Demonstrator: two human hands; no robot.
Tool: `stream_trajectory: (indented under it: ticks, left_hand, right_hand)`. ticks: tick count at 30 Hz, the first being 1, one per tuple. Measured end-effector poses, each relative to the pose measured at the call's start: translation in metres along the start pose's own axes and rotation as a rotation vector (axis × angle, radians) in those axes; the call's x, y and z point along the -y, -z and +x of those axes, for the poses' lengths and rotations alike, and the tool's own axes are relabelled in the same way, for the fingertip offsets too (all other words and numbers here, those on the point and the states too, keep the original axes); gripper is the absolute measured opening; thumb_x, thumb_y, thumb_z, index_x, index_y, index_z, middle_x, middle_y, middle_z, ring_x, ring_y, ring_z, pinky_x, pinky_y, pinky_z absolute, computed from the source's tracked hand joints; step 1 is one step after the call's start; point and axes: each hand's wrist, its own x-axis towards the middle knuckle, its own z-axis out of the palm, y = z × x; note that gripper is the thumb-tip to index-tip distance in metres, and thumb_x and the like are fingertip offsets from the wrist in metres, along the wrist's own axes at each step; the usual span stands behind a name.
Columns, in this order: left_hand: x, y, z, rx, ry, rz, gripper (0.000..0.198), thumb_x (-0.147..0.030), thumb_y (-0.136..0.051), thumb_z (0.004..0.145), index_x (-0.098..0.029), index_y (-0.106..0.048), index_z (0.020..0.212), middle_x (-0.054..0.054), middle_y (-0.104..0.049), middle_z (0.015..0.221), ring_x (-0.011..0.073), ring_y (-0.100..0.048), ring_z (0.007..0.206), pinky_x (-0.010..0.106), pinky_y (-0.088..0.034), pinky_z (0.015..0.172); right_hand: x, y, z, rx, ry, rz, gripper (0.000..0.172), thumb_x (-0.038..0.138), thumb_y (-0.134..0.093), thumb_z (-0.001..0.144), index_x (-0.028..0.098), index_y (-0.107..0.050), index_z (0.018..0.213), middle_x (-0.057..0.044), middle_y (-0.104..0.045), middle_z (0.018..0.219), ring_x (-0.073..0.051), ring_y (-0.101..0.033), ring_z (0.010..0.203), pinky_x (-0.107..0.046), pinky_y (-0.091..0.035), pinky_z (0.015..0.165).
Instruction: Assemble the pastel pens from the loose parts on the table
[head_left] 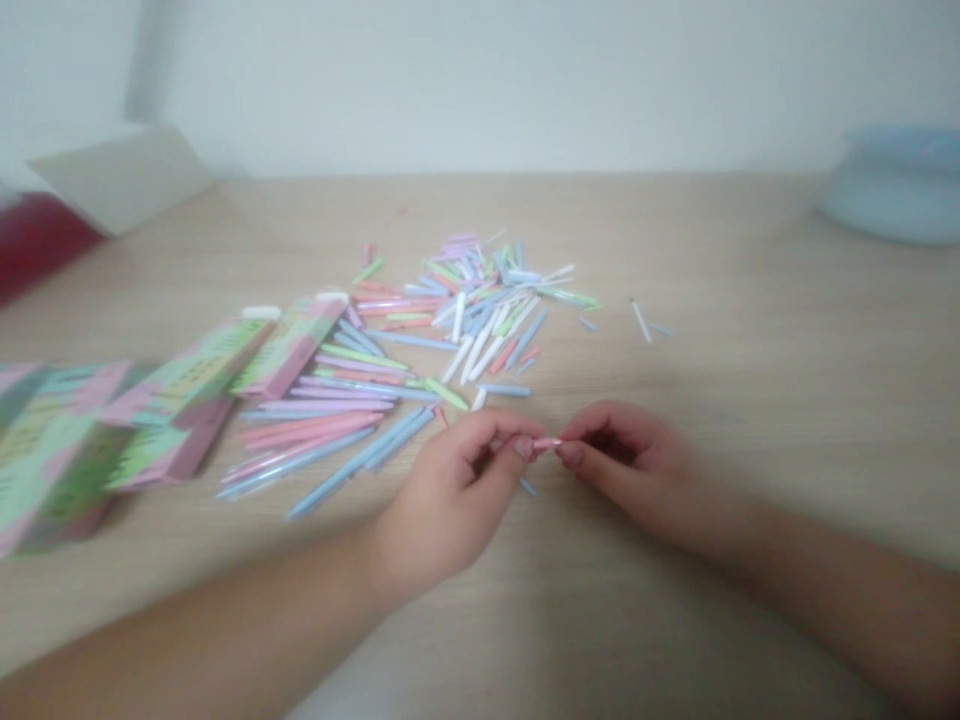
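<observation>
Between the fingertips of my left hand (469,480) is a small pink pen part (541,446), its rear end hidden in the grip. The fingertips of my right hand (637,455) pinch the pale tip of the same part from the other side. Just beyond my left hand lies a loose heap of pen parts (480,320) in blue, white, green, pink and purple. Left of that hand, longer pens (322,400) lie side by side. A small blue piece (528,487) rests on the table below the held part. The picture is blurred.
Several patterned pastel boxes (172,380) lie at the left. A cream flap (124,175) and a red object (45,240) are at the far left. A pale blue bundle (896,190) sits at the back right. A white stick (641,322) lies right of the heap.
</observation>
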Motion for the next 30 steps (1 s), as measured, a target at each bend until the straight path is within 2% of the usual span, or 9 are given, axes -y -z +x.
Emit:
stream_trajectory:
  ticks: [6,11,17,24,30]
  left_hand:
    - [0.0010,-0.0015,-0.0028,0.016,0.017,0.006,0.015,-0.026,-0.064,0.098,-0.021,-0.073,0.110,0.001,-0.076,0.095,0.0136,-0.070,0.085,0.024,-0.055,0.076]
    - [0.0038,-0.0024,-0.0010,-0.032,0.003,0.056,0.011,-0.024,-0.068,0.095,-0.021,-0.075,0.104,0.000,-0.075,0.092,0.0133,-0.069,0.084,0.025,-0.054,0.078]
    - [0.0057,-0.0021,0.0014,-0.003,0.077,-0.077,0.013,-0.031,-0.069,0.096,-0.021,-0.070,0.104,-0.001,-0.075,0.089,0.0125,-0.068,0.079,0.023,-0.052,0.070]
    - [0.0046,-0.0005,0.0013,-0.023,0.086,0.038,0.014,-0.033,-0.070,0.096,-0.020,-0.074,0.099,0.000,-0.074,0.086,0.0145,-0.066,0.079,0.025,-0.050,0.071]
    - [0.0009,-0.0005,0.0026,-0.013,0.091,0.076,0.021,-0.036,-0.062,0.100,-0.019,-0.074,0.102,0.002,-0.073,0.086,0.0151,-0.065,0.078,0.025,-0.049,0.066]
  right_hand:
    - [-0.0009,-0.0035,-0.0020,-0.013,0.061,-0.029,0.013,0.035,-0.070,0.095,0.022,-0.073,0.092,-0.001,-0.071,0.078,-0.015,-0.064,0.068,-0.025,-0.052,0.058]
    - [-0.0042,-0.0049,-0.0024,-0.024,0.071,-0.025,0.012,0.035,-0.071,0.094,0.023,-0.073,0.094,-0.002,-0.073,0.080,-0.016,-0.066,0.068,-0.026,-0.053,0.057]
    - [-0.0051,-0.0044,-0.0035,-0.033,0.072,-0.028,0.010,0.034,-0.072,0.093,0.024,-0.074,0.095,-0.001,-0.073,0.082,-0.015,-0.067,0.069,-0.025,-0.054,0.059]
    - [-0.0036,-0.0045,-0.0031,-0.041,0.075,-0.020,0.009,0.034,-0.073,0.092,0.026,-0.075,0.095,0.000,-0.074,0.081,-0.015,-0.068,0.068,-0.024,-0.054,0.058]
    - [-0.0052,-0.0039,-0.0040,-0.061,0.068,-0.022,0.009,0.035,-0.076,0.091,0.027,-0.077,0.094,0.001,-0.075,0.080,-0.015,-0.067,0.067,-0.024,-0.054,0.058]
